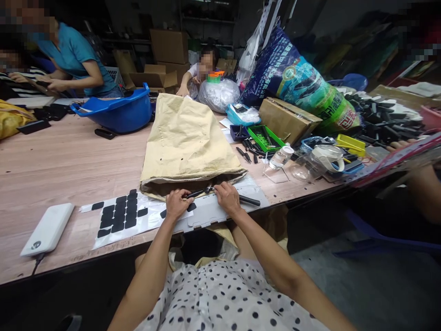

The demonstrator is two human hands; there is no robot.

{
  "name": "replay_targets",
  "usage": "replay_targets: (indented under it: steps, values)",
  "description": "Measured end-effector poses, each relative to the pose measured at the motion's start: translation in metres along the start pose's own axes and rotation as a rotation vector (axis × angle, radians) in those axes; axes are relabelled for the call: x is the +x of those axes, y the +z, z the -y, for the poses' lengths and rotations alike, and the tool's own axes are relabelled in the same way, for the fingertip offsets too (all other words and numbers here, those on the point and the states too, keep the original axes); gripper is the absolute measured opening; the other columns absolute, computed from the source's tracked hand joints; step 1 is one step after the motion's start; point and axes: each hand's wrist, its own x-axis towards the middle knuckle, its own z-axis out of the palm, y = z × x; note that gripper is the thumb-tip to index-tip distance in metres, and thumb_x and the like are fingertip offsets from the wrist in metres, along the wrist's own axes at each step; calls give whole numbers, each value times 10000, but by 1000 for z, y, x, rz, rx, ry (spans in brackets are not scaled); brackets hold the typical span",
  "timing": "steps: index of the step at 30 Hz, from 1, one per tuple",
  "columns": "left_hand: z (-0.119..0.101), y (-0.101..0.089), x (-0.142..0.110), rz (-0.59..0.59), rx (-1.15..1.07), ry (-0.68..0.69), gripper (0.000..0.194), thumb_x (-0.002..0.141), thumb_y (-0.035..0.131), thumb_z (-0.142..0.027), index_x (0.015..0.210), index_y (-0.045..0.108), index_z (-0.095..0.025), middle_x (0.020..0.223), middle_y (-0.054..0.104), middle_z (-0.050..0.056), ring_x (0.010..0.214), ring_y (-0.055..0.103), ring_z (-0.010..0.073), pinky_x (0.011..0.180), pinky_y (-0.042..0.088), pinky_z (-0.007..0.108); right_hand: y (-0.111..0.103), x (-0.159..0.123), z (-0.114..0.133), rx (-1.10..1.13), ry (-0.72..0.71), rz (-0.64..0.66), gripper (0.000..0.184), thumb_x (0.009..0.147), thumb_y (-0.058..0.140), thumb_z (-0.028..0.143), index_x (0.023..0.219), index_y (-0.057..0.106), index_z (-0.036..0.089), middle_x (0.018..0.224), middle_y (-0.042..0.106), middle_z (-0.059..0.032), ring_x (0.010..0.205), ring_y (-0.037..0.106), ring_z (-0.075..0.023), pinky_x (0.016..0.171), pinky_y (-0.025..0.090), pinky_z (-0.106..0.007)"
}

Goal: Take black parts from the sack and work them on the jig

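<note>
My left hand (177,202) is closed around one end of a thin black, metal-tipped tool (203,191) at the near table edge. My right hand (227,198) is closed over the same spot, gripping a black rod-like handle (250,200) that sticks out to the right. Both hands rest on a flat grey plastic panel (206,215). Just beyond them lies a large tan paper sack (186,138) with its open mouth toward me. To the left, a white backing sheet carries several black foam pads (120,216).
A white power bank (48,228) with a cable lies at the near left. A blue basin (119,112) stands at the back left beside two seated people. A green tray (263,138), cardboard box (287,119), printed sack (303,87) and black parts crowd the right.
</note>
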Motion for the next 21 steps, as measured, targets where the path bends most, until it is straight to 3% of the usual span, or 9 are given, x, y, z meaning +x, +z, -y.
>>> replay_targets:
  steps: [7,11,13,16,21]
  values:
    - [0,-6,-4,-34,-25,46,110,780,702,-315,876,749,-285,903,713,29,965,602,263,877,432,387,8,-2,-1,1,-5,-5,197,961,525,221,1048,701,229,931,618,-75,892,509,-223,753,368,-313]
    - [1,-8,-46,-80,-170,229,164,833,645,-370,913,730,-256,951,715,55,952,613,255,883,461,387,8,-1,1,-6,1,0,197,960,526,226,1061,695,233,923,612,-74,895,504,-227,752,362,-317]
    - [1,-2,-78,42,-268,292,235,875,587,-419,965,723,-249,905,715,51,834,625,221,792,488,343,7,-1,2,-18,7,8,195,958,529,227,1060,694,229,927,614,-77,899,503,-230,751,358,-320]
    - [3,12,-118,247,-269,227,275,895,546,-443,1008,718,-261,870,731,36,714,629,183,703,490,299,6,-1,3,-28,15,18,188,956,531,227,1053,693,218,936,617,-82,902,503,-232,750,356,-323]
    - [4,32,-137,456,23,-3,203,855,575,-295,1000,715,-281,794,722,9,774,677,205,707,466,288,6,-1,5,-30,13,11,182,958,525,226,1036,689,216,929,611,-83,893,500,-233,735,350,-321]
